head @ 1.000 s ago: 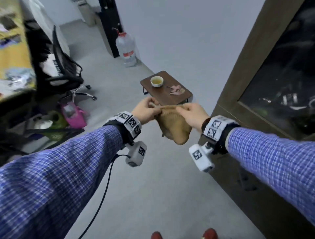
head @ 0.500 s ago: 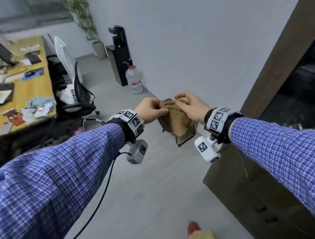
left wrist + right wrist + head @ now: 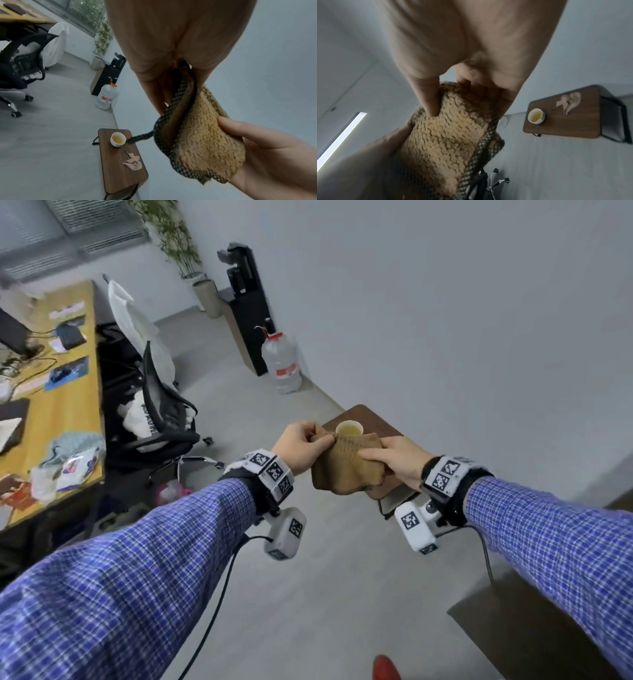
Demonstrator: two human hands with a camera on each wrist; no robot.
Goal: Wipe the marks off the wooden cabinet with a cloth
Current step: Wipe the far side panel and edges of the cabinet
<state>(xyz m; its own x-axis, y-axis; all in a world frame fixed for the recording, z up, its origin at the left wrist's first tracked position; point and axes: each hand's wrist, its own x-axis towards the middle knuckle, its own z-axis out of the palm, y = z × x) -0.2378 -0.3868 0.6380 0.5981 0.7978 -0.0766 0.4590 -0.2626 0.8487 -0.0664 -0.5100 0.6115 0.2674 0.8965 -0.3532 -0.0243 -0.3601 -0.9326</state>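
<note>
At the centre of the head view, the left hand [image 3: 301,445] pinches the top left corner of a tan fuzzy cloth [image 3: 347,470]. The right hand [image 3: 399,462] grips its right edge, thumb on top. A dark cabinet [image 3: 534,631] corner sits lower right.

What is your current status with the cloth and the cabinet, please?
Left hand and right hand both pinch the cloth, held up in the air. Cabinet not yet touched. Small table with cup below.

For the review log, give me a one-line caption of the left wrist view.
Both hands hold a tan cloth above a small wooden table bearing a cup of yellow liquid.
</note>
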